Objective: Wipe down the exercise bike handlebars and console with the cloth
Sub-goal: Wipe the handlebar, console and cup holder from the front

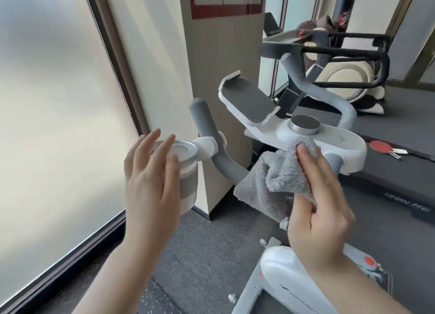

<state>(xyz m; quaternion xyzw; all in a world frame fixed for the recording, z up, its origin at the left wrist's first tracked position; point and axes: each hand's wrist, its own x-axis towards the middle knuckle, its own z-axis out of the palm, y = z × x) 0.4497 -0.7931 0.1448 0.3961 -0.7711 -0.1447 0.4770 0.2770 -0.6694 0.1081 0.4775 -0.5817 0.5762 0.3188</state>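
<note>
Cloth (277, 179), grey and fluffy, is pinched in your right hand (322, 210) against the white console's (341, 141) near edge, while your left hand (150, 179), fingers straight and holding nothing, hovers beside the cup holder (188, 172), its inside unseen.
</note>
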